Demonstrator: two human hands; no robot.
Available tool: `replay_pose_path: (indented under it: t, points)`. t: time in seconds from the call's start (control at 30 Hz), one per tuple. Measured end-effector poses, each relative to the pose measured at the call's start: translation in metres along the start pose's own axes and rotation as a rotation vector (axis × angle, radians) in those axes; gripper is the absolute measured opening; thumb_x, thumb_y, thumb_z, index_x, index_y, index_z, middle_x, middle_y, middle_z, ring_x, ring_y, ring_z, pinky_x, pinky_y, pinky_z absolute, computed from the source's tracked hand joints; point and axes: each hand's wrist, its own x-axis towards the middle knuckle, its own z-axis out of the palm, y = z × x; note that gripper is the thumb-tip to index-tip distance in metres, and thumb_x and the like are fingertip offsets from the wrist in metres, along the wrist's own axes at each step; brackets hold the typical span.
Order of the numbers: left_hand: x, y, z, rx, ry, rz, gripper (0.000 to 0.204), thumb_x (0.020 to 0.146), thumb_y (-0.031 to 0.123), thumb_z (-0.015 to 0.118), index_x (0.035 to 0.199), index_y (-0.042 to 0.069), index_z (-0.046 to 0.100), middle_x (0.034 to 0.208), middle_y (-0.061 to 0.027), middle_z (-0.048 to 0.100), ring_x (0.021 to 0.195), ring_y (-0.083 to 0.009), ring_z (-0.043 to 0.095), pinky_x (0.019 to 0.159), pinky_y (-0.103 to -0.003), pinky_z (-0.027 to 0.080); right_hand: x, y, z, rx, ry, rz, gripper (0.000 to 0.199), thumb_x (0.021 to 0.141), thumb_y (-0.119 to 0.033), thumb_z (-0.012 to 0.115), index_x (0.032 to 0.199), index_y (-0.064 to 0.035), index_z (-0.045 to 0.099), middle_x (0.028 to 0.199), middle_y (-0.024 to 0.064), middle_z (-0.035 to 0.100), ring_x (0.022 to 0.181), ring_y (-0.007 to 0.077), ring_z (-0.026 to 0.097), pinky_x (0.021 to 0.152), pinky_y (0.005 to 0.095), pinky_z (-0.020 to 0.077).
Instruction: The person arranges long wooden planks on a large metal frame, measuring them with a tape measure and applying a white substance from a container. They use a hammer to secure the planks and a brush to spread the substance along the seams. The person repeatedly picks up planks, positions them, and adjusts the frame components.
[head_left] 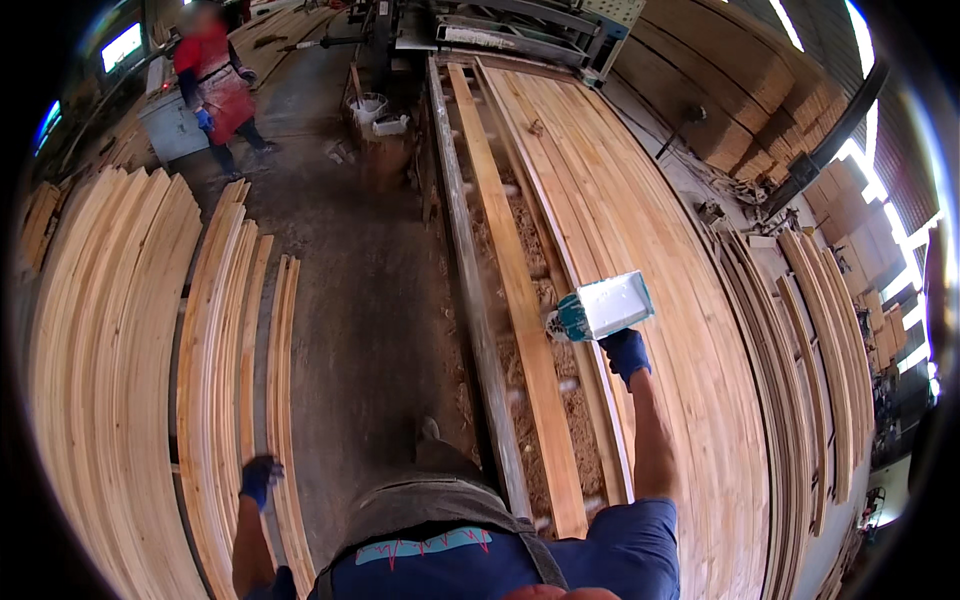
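Note:
My right hand [627,355], in a dark blue glove, is closed round the grip of a teal glue spreader [616,306]. Its open box holds white glue. The spreader's roller end sits over a narrow wooden strip [536,215] whose edge shows a white line of glue. Just left of that strip lies a separate wooden board [505,230]. My left hand [261,478], also gloved in dark blue, is low on the left over stacked wooden strips [225,360]. Its fingers look loosely apart, with nothing visible in them.
Joined boards [640,230] cover the bed on my right. A metal rail [470,300] runs along its left side, with shavings beneath. Wide boards [110,380] stand far left; more strips [830,340] lie at right. Another person [215,80] in red stands at the back left, near a bucket [370,105].

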Motion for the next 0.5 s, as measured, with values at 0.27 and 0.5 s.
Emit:
replay_pose_path:
  t: [0.27,0.5]
  points:
    - [0.051,-0.02,0.045,-0.063,-0.083,-0.654,0.025,0.093,0.033,0.055,0.106,0.012,0.06,0.092,-0.0162,0.069,0.07,-0.0316,0.065,0.062,-0.047,0.05,0.222,-0.169,0.057,-0.016,-0.013,-0.027,0.036,0.083,-0.04,0.068,0.073,-0.0056,0.061,0.054,0.0025,0.052,0.04,0.0147,0.048,0.037,0.0301,0.0395]
    - [0.268,0.179,0.066,-0.096,-0.161,-0.489,0.03,0.09,0.037,0.059,0.106,0.012,0.061,0.09,-0.0138,0.07,0.072,-0.0282,0.068,0.061,-0.045,0.051,0.414,-0.292,0.113,-0.035,-0.04,0.009,0.042,0.085,-0.044,0.065,0.075,-0.0038,0.063,0.055,0.0047,0.055,0.042,0.0152,0.053,0.038,0.0307,0.0411]
